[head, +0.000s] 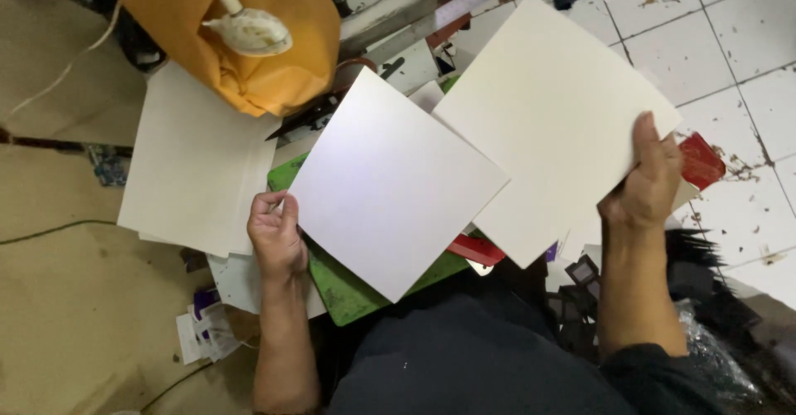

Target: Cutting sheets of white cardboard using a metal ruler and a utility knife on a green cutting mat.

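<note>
The person's left hand [278, 237] is raised with the forearm running up from the lower edge of the view, its grip pinched on the lower left edge of a white square sheet [396, 183], thumb on top and fingers curled behind. The right hand [649, 184] reaches up from the right, its grip closed on the right edge of a cream square sheet [551, 125], thumb pressed flat on the face. The white sheet overlaps the cream one's lower left corner, and both are held tilted like diamonds above the lap. Below them lies a green cutting mat [348, 286] with a red tool [477, 250] on it. To the left rests a stack of white sheets [195, 162], partly under an orange envelope [240, 25] bearing a seashell [249, 29]. A metal ruler [464, 7] lies beyond. The floor is brown covering at left and stained white tile [730, 42] at right.
</note>
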